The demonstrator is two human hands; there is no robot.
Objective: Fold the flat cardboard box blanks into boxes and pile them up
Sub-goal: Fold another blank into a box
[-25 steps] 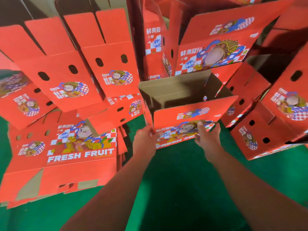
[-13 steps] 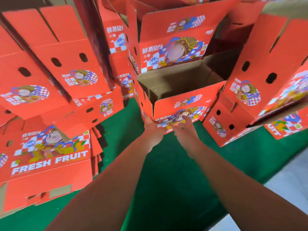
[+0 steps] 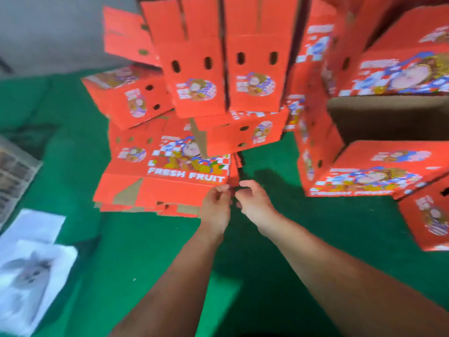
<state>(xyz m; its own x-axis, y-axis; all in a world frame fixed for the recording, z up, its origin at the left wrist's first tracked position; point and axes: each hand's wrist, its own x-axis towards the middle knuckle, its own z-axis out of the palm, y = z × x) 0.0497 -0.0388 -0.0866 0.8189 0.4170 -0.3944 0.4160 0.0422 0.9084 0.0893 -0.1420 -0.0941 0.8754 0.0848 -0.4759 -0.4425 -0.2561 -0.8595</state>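
Observation:
A stack of flat red box blanks, its top one printed "FRESH FRUIT", lies on the green mat left of centre. My left hand has its curled fingertips at the stack's near right corner; blur hides whether they pinch the top blank. My right hand hovers just beside it over the mat, fingers loosely curled and holding nothing. A folded open-topped box stands at the right. Several folded red boxes are piled behind the stack.
More folded boxes crowd the right edge and the back left. A white sheet with an animal picture and a grey gridded object lie at the left. Green mat stretches in front of me.
Both hands have let go of the folded box, which now stands at the right. My view has swung left, and the hands have moved to the corner of the flat stack.

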